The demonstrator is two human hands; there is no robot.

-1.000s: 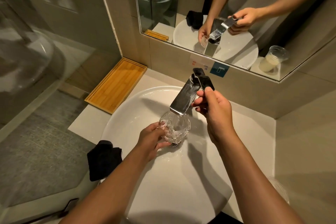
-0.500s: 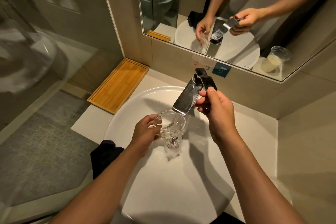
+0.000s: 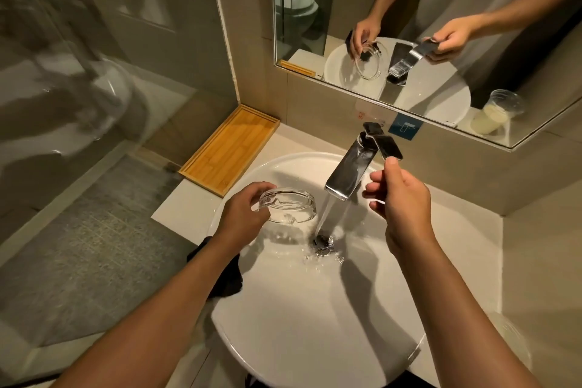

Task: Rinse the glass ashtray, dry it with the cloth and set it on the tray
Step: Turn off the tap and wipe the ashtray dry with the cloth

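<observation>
Glass ashtray [image 3: 287, 206] gripped by rim in left hand [image 3: 244, 214], held over basin [image 3: 315, 340], just left of running stream, clear of it. Right hand [image 3: 401, 198] loosely curled, fingertips at faucet lever [image 3: 385, 143], nothing held. Water judged best shut off now; ashtray tipped to drain before black cloth [image 3: 225, 277] on counter is taken. Bamboo tray [image 3: 231, 148] well apart, behind left hand.

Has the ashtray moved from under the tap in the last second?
Yes. The left hand has carried the glass ashtray left of the faucet spout, clear of the running water.
</observation>
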